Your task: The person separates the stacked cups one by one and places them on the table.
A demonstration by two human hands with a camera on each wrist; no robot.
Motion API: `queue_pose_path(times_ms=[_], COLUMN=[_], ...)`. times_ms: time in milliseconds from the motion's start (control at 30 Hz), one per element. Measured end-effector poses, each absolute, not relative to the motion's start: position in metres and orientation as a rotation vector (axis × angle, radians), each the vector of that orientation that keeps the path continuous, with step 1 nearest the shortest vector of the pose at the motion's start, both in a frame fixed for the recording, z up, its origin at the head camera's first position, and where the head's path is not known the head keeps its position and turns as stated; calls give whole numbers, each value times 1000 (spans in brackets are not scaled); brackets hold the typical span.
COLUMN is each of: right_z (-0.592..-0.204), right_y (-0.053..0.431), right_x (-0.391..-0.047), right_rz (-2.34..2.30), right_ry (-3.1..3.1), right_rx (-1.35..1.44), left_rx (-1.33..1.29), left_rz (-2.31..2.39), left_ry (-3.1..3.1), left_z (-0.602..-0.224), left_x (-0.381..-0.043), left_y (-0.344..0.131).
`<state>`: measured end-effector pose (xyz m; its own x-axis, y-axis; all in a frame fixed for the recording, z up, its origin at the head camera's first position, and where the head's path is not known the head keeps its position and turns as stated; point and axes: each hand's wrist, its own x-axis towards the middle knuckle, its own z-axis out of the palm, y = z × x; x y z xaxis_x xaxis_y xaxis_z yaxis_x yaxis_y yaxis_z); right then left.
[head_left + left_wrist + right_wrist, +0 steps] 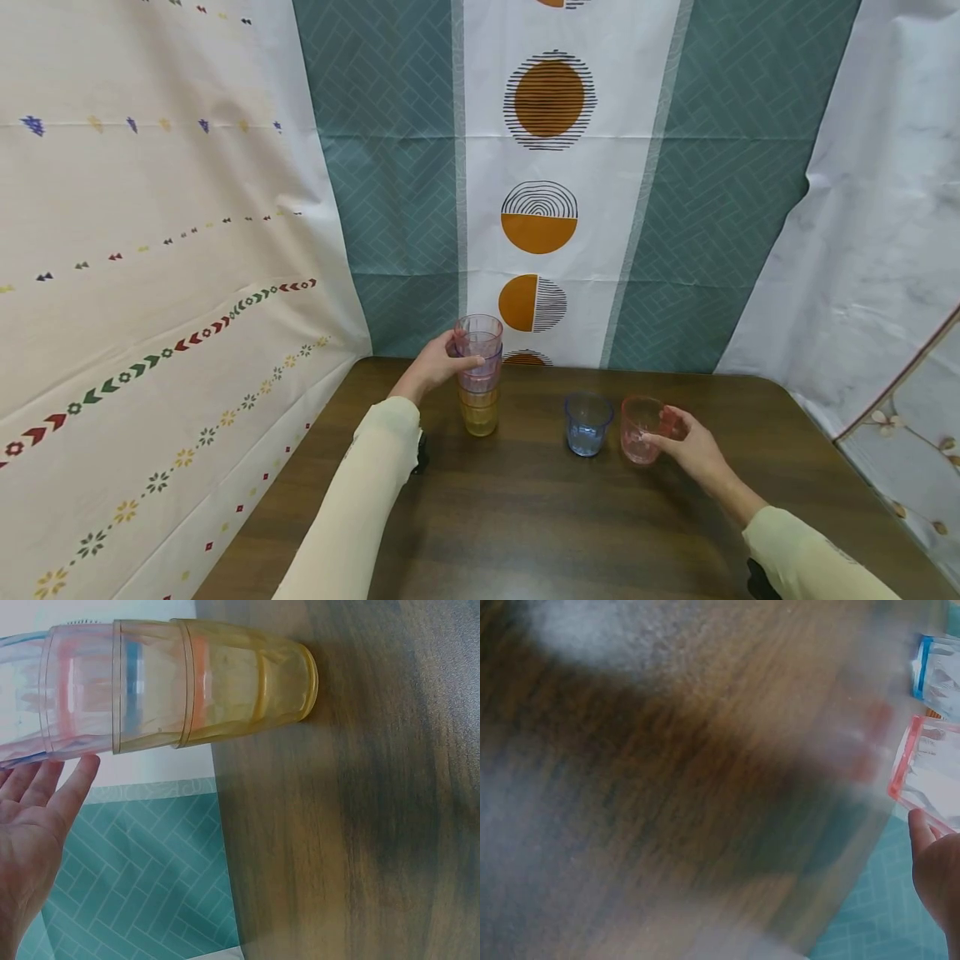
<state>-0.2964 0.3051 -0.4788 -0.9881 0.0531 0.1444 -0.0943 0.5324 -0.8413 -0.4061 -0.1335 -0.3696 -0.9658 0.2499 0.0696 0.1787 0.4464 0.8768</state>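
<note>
On the left of the head view, a stack of nested clear plastic cups stands upright, with a yellow cup [480,418] at the bottom and purple and pink cups [478,327] above. My left hand [437,363] grips the upper part of the stack, thumb across the front. In the left wrist view the yellow base [289,682] meets the table. Over on the right, my right hand [693,450] holds an upright pink cup [637,429] between thumb and fingers. Just left of that stands a blue cup [587,432]. Whether the pink cup touches the table, I cannot tell.
The brown wooden table [525,517] ends at a back edge just behind the cups. A patterned cloth [390,208] hangs behind it. Pale cloths border the left [187,333] and right [862,250] sides.
</note>
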Motion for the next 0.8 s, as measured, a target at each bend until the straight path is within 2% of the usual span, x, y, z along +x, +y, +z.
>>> queue_pose_path(times_ms=[800], right_z=[-491], right_y=[302], right_x=[-296], right_rz=[1492], right_ry=[-2621], right_rx=[36], left_rx=[376], left_rz=[1589], left_ry=[2595], left_z=[-372], left_x=[-406], left_y=[-134])
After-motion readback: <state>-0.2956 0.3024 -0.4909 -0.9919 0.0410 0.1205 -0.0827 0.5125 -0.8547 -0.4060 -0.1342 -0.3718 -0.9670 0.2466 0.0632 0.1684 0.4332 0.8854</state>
